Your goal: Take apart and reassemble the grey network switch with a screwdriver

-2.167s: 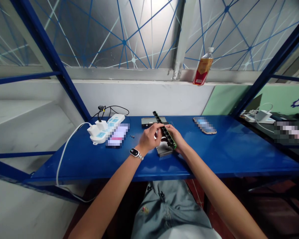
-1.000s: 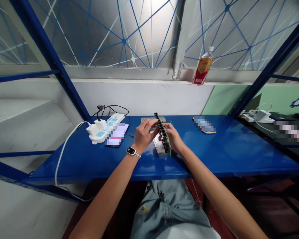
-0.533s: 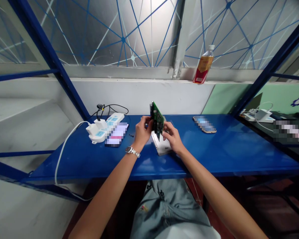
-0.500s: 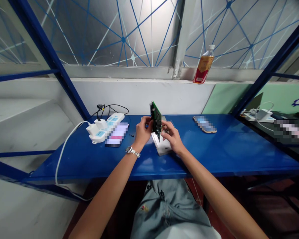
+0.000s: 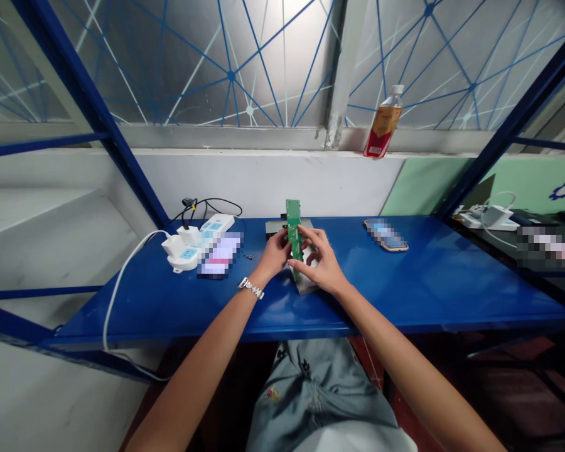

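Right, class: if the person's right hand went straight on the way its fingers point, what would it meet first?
The right hand would first meet the green circuit board, which it looks to be touching. Past the board, the left hand probably lies next, though depth is unclear here.

Left forearm (image 5: 207, 358), right forearm (image 5: 400, 351) — both bare, stretched forward, converging. Left hand (image 5: 273, 256) in a grip, fingers curled inward. Right hand (image 5: 327, 263) arched — thumb and fingers bent in a wide pinch. Hands close together, raised.
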`<state>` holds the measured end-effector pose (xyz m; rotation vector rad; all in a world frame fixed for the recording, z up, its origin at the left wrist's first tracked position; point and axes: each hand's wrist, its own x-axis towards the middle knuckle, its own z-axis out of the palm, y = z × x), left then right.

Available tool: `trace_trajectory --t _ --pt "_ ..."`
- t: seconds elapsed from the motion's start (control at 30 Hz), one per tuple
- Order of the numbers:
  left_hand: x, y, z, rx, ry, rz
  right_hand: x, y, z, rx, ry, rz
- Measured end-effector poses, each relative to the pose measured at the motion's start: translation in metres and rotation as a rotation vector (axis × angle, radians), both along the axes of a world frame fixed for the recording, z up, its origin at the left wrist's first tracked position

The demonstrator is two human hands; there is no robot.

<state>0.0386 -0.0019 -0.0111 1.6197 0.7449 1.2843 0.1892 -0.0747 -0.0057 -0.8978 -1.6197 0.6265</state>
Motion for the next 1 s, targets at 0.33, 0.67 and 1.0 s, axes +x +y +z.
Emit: trace_trajectory --t 0.33,0.67,1.0 --pt "-0.006 0.002 0.004 -0.034 -0.067 0.082 0.002 -0.002 0.004 0.023 0.111 -0.046" --pt "-0.015 -0.008 0.017 -0.036 -0.11 -0.038 0.012 0.015 -0.003 -0.087 0.282 -0.289" --pt "-0.007 -0.019 0.02 0.018 -0.11 -0.127 0.007 0.016 -0.004 -0.308 0.164 -0.114"
